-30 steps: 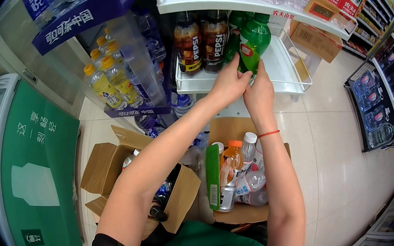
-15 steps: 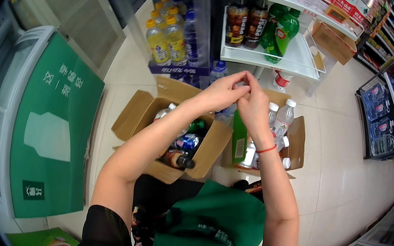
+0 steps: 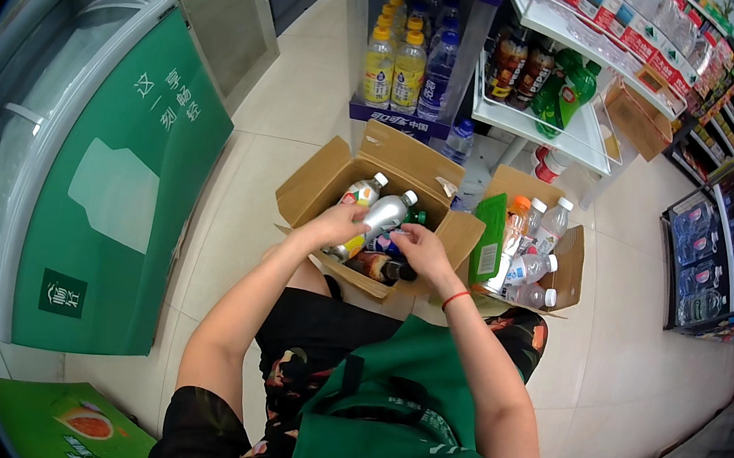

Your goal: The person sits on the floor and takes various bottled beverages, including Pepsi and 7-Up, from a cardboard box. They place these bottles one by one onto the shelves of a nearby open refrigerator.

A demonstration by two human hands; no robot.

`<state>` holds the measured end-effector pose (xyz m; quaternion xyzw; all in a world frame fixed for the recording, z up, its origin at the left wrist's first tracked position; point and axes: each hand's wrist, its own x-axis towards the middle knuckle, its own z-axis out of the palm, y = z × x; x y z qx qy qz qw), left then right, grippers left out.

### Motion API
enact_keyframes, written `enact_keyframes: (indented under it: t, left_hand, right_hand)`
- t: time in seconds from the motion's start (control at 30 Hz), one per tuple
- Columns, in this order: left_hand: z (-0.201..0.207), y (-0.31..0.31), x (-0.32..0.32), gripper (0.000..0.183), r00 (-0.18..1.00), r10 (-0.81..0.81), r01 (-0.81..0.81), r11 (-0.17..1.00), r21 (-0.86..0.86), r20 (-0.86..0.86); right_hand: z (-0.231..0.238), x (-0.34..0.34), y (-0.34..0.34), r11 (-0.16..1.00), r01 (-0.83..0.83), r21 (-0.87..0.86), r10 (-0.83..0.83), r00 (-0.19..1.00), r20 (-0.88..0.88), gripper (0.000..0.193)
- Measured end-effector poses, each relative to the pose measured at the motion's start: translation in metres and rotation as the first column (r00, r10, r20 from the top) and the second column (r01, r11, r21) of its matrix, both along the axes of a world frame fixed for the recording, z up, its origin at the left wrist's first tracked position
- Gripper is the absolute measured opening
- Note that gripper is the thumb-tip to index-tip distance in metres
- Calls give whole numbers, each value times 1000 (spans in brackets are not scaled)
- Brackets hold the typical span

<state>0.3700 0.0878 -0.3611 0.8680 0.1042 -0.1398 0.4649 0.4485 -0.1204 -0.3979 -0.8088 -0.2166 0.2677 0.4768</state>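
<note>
Both my hands reach into an open cardboard box (image 3: 317,183) that holds several drink bottles lying at angles. My left hand (image 3: 336,225) rests its fingers against the near side of a silver bottle (image 3: 389,213) with a white cap; they look apart, not wrapped round it. On the other side, my right hand (image 3: 425,253) has its fingers stretched over a blue-labelled bottle, partly hidden beneath them. A dark brown bottle (image 3: 378,267) lies below, near the box's front wall. Behind my left fingertips leans a white-capped bottle (image 3: 364,190), and a green-capped one (image 3: 416,218) shows beside my right hand.
A second cardboard box (image 3: 570,265) with several clear bottles and an orange-capped one (image 3: 518,207) stands to the right. Beyond are a bottle display (image 3: 404,123) and a white shelf rack (image 3: 538,126). A green chest freezer (image 3: 125,197) borders the left.
My hands were joined in the air above the boxes; they have parted and come down into the left box. The view has shifted, so the boxes sit farther right.
</note>
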Motion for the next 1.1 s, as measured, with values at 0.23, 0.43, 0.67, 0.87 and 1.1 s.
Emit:
enact_keyframes:
  t: [0.23, 0.43, 0.67, 0.87, 1.1]
  left_hand:
    - [-34, -6, -33, 60, 1000, -19, 13, 954, 299, 17]
    - [-47, -10, -52, 61, 984, -146, 89, 901, 424, 102]
    - [-18, -15, -19, 63, 976, -162, 209, 893, 398, -148]
    - [-23, -20, 19, 60, 975, -212, 218, 870, 443, -63]
    - [-45, -28, 63, 61, 987, -131, 80, 898, 432, 91]
  right_hand:
    - [-1, -46, 5, 989, -48, -139, 73, 980, 186, 44]
    - [-8, -44, 0, 987, -29, -157, 71, 961, 266, 40]
    - [-23, -22, 6, 983, -5, -185, 34, 987, 156, 42]
    - [-28, 6, 18, 991, 100, -93, -127, 927, -354, 40]
    - [-41, 42, 28, 941, 333, -68, -319, 796, -514, 44]
